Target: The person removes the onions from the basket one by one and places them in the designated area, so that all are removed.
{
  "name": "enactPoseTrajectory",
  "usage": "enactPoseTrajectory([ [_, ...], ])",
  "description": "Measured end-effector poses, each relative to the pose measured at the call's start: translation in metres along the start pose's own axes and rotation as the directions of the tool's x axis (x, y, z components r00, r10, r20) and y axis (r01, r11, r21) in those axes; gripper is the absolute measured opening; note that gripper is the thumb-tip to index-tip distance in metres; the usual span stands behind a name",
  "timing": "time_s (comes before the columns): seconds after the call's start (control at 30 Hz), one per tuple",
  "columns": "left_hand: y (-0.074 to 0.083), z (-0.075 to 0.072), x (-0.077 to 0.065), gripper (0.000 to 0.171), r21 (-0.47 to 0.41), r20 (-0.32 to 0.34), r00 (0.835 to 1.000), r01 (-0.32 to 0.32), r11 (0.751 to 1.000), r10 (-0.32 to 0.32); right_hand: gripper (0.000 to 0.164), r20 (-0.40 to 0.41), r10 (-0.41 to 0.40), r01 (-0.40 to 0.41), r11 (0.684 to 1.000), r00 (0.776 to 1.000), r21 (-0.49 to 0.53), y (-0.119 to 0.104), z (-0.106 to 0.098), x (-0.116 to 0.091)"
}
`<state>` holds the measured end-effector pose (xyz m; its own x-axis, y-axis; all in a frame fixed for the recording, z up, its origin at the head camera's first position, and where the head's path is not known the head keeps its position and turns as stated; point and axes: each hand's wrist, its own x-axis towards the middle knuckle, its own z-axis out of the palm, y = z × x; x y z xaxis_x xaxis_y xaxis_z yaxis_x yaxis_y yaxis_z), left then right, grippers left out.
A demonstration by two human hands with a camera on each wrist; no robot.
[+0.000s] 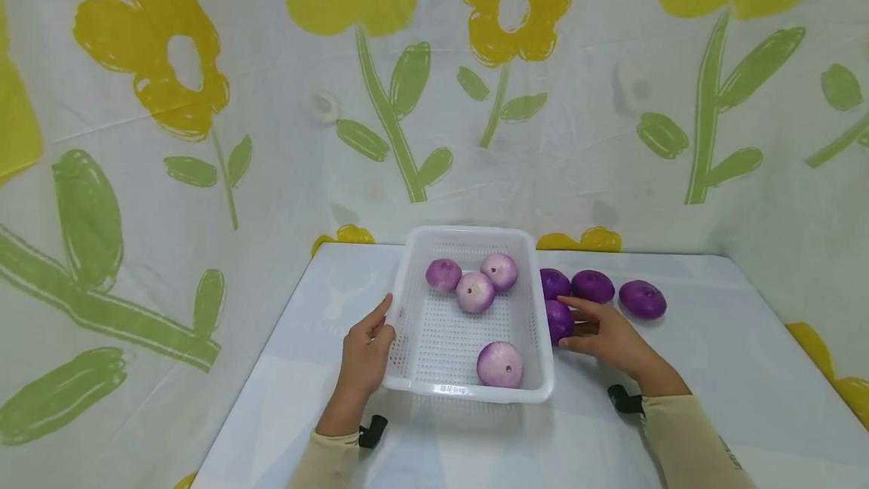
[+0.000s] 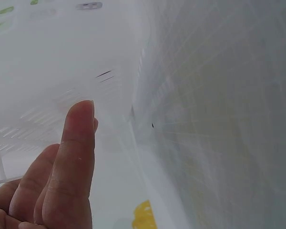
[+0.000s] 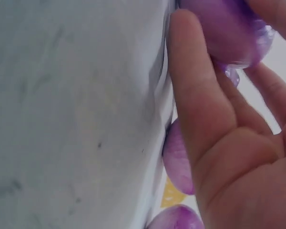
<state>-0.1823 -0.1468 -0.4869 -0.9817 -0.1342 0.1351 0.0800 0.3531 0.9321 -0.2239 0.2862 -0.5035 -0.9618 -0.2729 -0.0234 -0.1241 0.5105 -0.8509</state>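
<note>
A white perforated basket [image 1: 434, 338] stands on the table with several pale purple onions [image 1: 475, 293] inside. My left hand [image 1: 365, 357] is at the basket's left side, thumb at the rim. Seen from the left wrist, its fingers [image 2: 69, 176] are straight beneath the rim, beside the wall. Just past the basket's right wall, my right hand [image 1: 607, 334] grips a shiny dark purple onion [image 1: 559, 321] between thumb and fingers. In the right wrist view this onion [image 3: 229, 28] lies between thumb and index finger, partly out of frame.
Behind the right hand stand more dark purple onions: one [image 1: 553, 283] partly hidden by the basket's rim, one [image 1: 593, 287] in the middle and one [image 1: 642, 300] farther right. A flower-printed curtain [image 1: 577, 157] rises behind the pale table [image 1: 713, 338].
</note>
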Motion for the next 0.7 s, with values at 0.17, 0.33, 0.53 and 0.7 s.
enactPoseTrajectory([
  [0.17,0.0012,0.0001,0.0002,0.058,0.002,0.0,1.0,0.0,1.0,0.0,0.083,-0.019,0.01,-0.011,0.998,1.0,-0.065,0.0019,0.0005,0.0018],
  [0.33,0.0005,0.0006,0.0002,0.058,0.002,-0.001,1.0,0.006,1.0,-0.006,0.083,-0.025,0.029,-0.031,0.996,0.999,-0.081,0.0044,-0.0002,0.0024],
  [0.53,0.0007,0.0014,-0.0001,0.058,0.006,-0.001,1.0,0.008,1.0,-0.008,0.085,-0.025,0.037,-0.038,0.997,0.999,-0.07,0.0069,-0.003,0.0015],
  [0.7,0.0022,0.0016,-0.0005,0.059,0.003,-0.003,1.0,0.006,1.0,-0.006,0.086,-0.024,0.053,-0.055,0.996,0.998,-0.074,0.0081,-0.0045,0.0017],
])
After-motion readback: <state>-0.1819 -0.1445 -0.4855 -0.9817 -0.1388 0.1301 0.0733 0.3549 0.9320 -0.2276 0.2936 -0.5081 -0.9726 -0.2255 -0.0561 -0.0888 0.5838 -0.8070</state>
